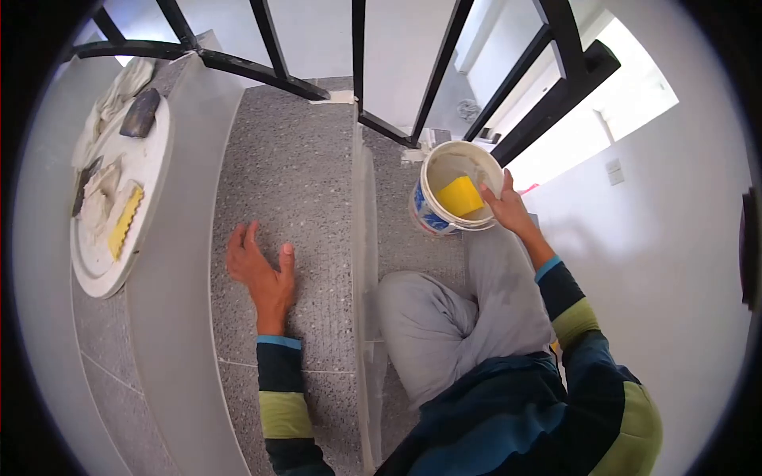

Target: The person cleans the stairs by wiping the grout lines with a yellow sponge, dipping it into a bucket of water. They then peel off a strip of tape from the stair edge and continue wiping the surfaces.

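Inside the bucket [433,217], the yellow sponge [459,197] is found just left of the nearer right hand [512,208], by which the bucket is gripped at its rim, while the left hand [260,274], empty with fingers parted, is seen well apart over the step [290,159].

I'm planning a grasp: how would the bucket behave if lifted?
The bucket looks like plastic, so it probably keeps its shape. With only a sponge plainly visible inside, it may be light, though any water is hard to make out. Lifted from one side, where the right hand grips, it would likely tilt.
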The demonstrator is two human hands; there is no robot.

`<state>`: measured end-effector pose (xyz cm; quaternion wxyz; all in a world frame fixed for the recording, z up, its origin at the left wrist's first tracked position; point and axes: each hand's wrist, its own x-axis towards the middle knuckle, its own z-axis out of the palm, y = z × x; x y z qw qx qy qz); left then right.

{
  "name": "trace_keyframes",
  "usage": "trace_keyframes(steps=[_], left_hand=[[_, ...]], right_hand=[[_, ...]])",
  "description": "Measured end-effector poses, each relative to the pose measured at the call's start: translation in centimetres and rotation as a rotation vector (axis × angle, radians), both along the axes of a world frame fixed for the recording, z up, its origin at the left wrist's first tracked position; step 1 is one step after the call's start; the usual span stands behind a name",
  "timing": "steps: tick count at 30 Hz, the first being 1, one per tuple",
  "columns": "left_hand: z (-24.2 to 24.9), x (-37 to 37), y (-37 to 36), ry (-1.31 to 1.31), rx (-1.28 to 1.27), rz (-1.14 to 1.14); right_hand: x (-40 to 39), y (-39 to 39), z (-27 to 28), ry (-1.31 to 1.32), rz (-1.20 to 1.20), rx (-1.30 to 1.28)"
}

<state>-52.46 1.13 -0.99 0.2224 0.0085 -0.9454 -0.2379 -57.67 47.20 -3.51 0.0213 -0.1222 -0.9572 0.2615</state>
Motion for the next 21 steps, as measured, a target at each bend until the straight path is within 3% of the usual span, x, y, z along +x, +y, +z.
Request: trace_keyframes(steps=[1,4,5,6,8,10,21], left_hand=[[-0.4,-0.1,-0.5,-0.006,-0.024,0.006],[-0.7,-0.2,-0.5,-0.009,-0.102,0.005],[-1.0,0.0,-0.3,0.006,-0.156,0.027],[-1.1,0.1,0.0,-0.021,-0.14,-0.026],[-0.6,-0.1,-0.1,0.003,-0.083,-0.032],[-0.5,-0.2,0.0,-0.008,-0.101,-0.038],[-1.1,-0.1,-0.1,-0.001,-0.08,-0.013]], right_hand=[[0.2,-1.1,0.1,-0.027,-0.057,-0.151],[-0.2,-1.4,-0.8,0.098,-0.005,-0.012],[-0.3,-1.8,0.1,-0.088,-0.092,-0.003],[-0.1,-1.8,0.9,-0.124,-0.064,-0.114],[0.1,-1.3,0.7,-0.047,-0.006,0.028],[0.0,-2.4,3.2,-0.274,-0.02,-0.123],[-0.4,-3.3,3.5,-0.333,-0.069,0.106]])
